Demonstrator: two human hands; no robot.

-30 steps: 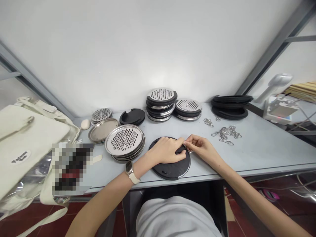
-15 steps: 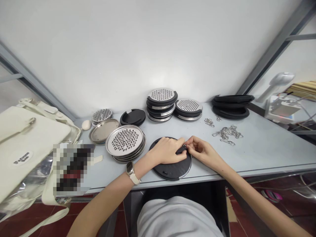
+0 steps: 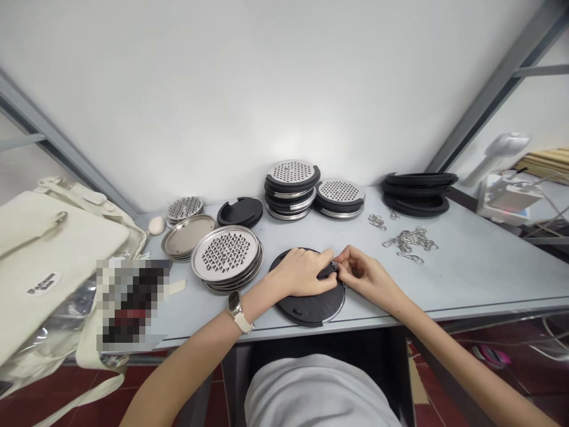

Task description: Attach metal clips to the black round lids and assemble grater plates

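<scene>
A black round disc (image 3: pixel 306 309) lies flat near the table's front edge, a thin silver rim showing at its lower right. My left hand (image 3: pixel 303 271) rests over it and grips it, index finger and thumb near its right edge. Against that edge, my right hand (image 3: pixel 358 270) pinches a small metal clip (image 3: pixel 334 266), mostly hidden by the fingertips. To the left stands a stack of round metal grater plates (image 3: pixel 226 254), the top one with raised teeth. Several loose metal spring clips (image 3: pixel 413 240) lie in a pile to the right.
Behind the disc stand grater plates in black holders (image 3: pixel 291 172) and a shorter stack (image 3: pixel 341 191). Black rings (image 3: pixel 415 201) are piled at the back right. Plain metal plates (image 3: pixel 189 234), a black holder (image 3: pixel 242 210) and a cream bag (image 3: pixel 66 237) are on the left.
The right fingertips have shifted very slightly downward at the disc's edge with the clip. My left hand stays in place on the disc.
</scene>
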